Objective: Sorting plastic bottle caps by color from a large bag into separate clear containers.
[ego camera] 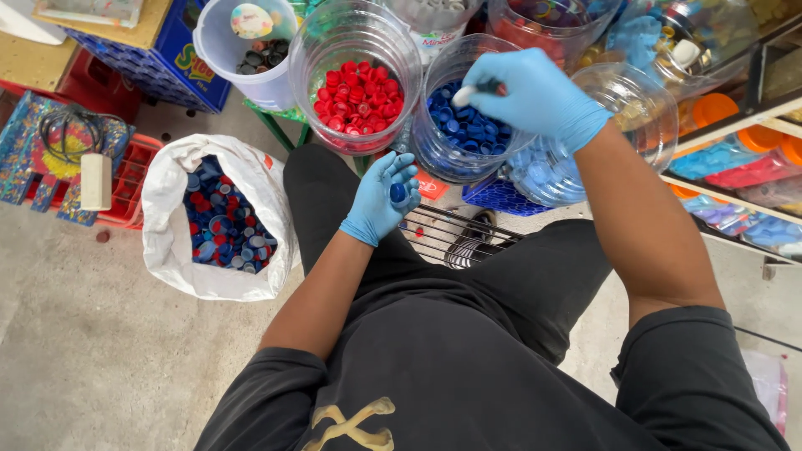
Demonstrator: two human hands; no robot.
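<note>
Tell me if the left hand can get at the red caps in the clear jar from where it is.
Probably yes. The left hand sits just below the open-topped jar of red caps with nothing between them, though it already cups a blue cap.

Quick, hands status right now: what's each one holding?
Left hand: cupped open, dark blue cap resting in its palm.
Right hand: closed on a small white piece over the jar of blue caps.
</note>
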